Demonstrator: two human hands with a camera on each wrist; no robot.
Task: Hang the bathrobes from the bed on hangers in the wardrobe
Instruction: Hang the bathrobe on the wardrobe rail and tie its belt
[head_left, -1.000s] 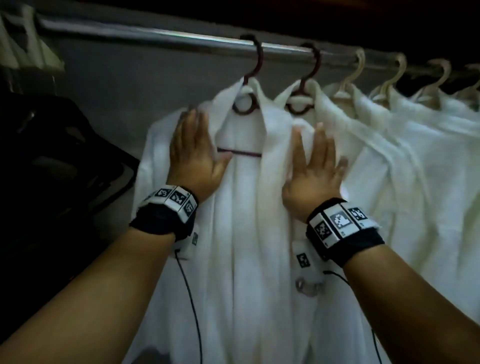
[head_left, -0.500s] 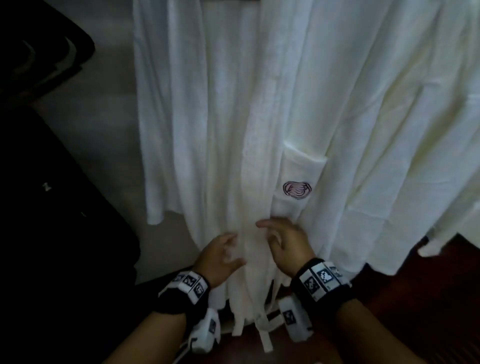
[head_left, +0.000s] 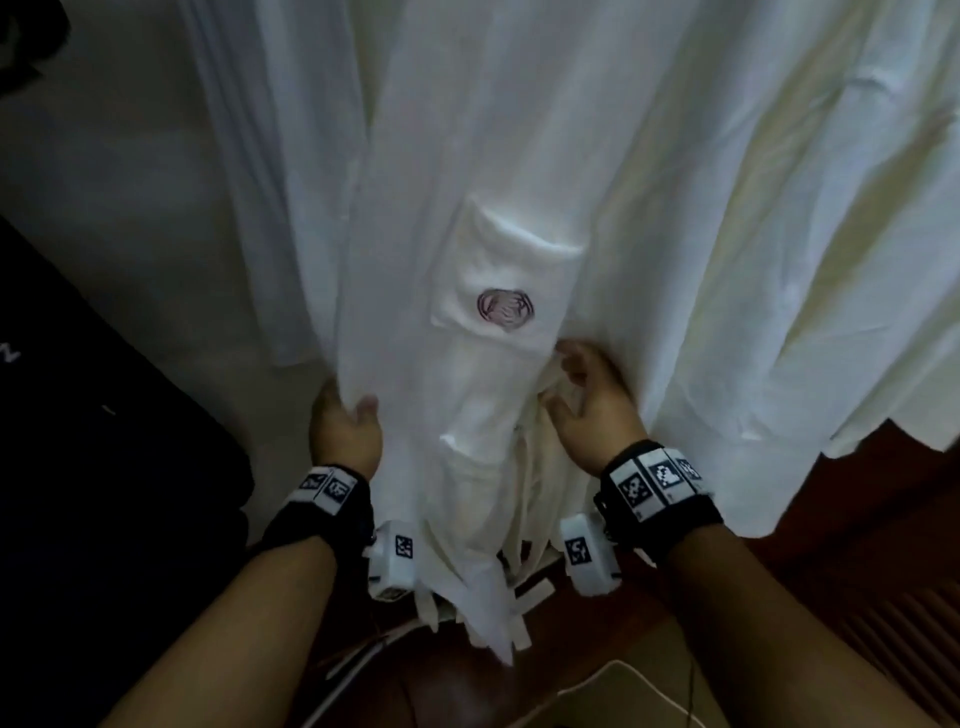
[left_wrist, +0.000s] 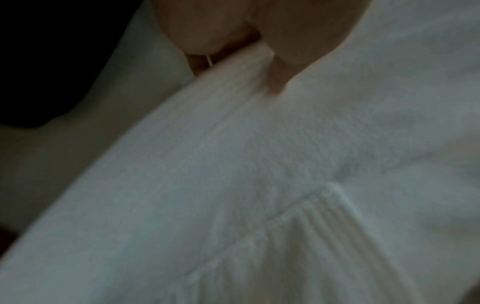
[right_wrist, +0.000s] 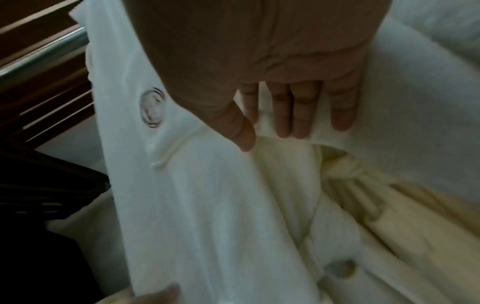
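Far outboard of left grip: dark case-like object (head_left: 78, 467) against pale wardrobe wall (head_left: 130, 234), detail lost in shadow

Left hand (head_left: 343, 431): thumb on front, fingers tucked behind left front panel edge of white bathrobe (head_left: 415, 234), pinching the fabric. Confirmed in left wrist view: thumb (left_wrist: 279, 80) pressed onto ribbed trim of robe (left_wrist: 233, 164), rest blurred. Black wrist strap with marker tiles (head_left: 324, 486) just below the grip

Between the two grips: robe front hanging straight down, overlapping panels, lower patch pocket with ribbed top (head_left: 467, 457). Above and inboard of right grip: chest pocket with round dark-red logo (head_left: 506, 310). Below both grips: belt ends and hem strips (head_left: 498, 608) dangling over dark wooden floor (head_left: 857, 545)

Right hand (head_left: 592, 400): fingers straight and relaxed, laid flat against robe's right panel, thumb at the panel edge, nothing gripped. Right wrist view: four fingers (right_wrist: 298, 115) side by side on white cloth, thumb (right_wrist: 241, 131) touching edge of logo panel (right_wrist: 207, 205). Cream-toned inner folds with a knotted belt (right_wrist: 345, 170) just beyond the fingertips

Outboard of right grip: more white robes (head_left: 779, 260) hanging close together, touching the held one, hems ending above the floor. Hangers and rail out of head view
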